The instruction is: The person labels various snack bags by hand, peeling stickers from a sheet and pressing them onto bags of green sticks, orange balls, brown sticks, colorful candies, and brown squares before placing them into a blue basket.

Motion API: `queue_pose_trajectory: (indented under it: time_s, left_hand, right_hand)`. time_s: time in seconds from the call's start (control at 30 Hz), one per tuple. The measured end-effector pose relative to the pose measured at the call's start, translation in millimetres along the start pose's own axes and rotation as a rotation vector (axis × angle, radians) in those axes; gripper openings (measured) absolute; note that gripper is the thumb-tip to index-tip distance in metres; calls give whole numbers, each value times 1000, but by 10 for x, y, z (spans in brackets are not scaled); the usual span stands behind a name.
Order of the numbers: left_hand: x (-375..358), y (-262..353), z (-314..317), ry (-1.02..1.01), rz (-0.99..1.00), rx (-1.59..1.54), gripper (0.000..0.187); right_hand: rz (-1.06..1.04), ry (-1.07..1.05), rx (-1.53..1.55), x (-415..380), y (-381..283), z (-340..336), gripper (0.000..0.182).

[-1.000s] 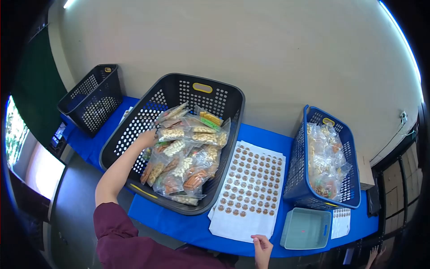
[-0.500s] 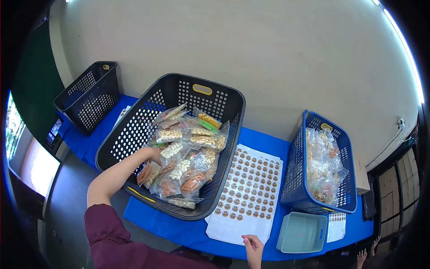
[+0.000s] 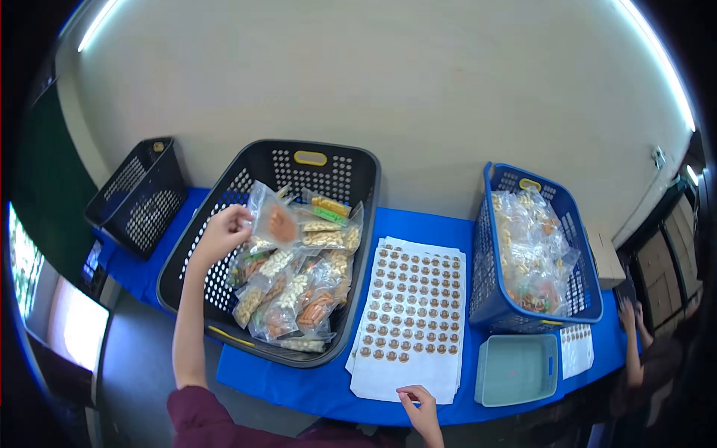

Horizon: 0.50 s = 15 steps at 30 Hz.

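Note:
My left hand (image 3: 228,228) is raised over the large black basket (image 3: 345,158), its fingers closed on the edge of a clear plastic snack bag (image 3: 280,220) with orange-brown pieces inside. Below it, the basket holds a pile of similar snack bags (image 3: 317,306) with white, yellow and brown contents. Near the lower edge of the sticker sheets (image 3: 407,377) is my right hand (image 3: 420,409), thumb and fingers pinched together. Whatever lies between those fingertips, if anything, is too small to make out. Rows of round brown stickers cover the top sheet.
A blue basket (image 3: 493,291) filled with snack bags stands on the right of the blue-covered table (image 3: 299,384). In front of it is a pale green tray (image 3: 517,396), beside another sticker sheet (image 3: 576,351). A smaller black basket (image 3: 153,216) is far left. Another person's hands (image 3: 633,317) show at right.
My left hand has risen out of the pile with a snack bag in it. The view has shifted slightly. My right hand keeps its pinched pose near the sheets.

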<state>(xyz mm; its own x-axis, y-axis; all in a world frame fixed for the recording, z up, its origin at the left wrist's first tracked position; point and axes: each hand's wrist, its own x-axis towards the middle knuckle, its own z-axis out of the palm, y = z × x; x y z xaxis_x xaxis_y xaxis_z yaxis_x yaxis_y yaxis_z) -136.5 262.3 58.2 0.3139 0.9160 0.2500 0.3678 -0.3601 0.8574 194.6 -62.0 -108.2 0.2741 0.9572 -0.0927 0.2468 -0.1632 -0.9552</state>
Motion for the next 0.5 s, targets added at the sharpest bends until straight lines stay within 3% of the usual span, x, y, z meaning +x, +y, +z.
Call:
queue_pose_trajectory:
  time_s: [0.1, 0.17, 0.23, 0.3, 0.43, 0.5]
  left_hand:
    - [-418, 425, 347, 235, 163, -232, 15]
    - [-758, 617, 726, 281, 211, -263, 13]
    - [-1023, 894, 1023, 141, 483, -110, 14]
    - [-1201, 1342, 1270, -14, 612, -9, 17]
    - [-1465, 1511, 1897, -372, 507, -252, 19]
    - [-1659, 1456, 2223, -468, 302, -516, 16]
  right_hand:
    - [-52, -5, -21, 46, -135, -16, 14]
    - [-88, -23, -7, 49, -274, -51, 25]
    - [-168, -30, 7, 54, -364, -80, 43]
    - [-273, 43, 69, 25, -565, -62, 67]
    - [-422, 128, 44, 43, -536, -222, 98]
    - [-438, 167, -168, 18, -541, -432, 87]
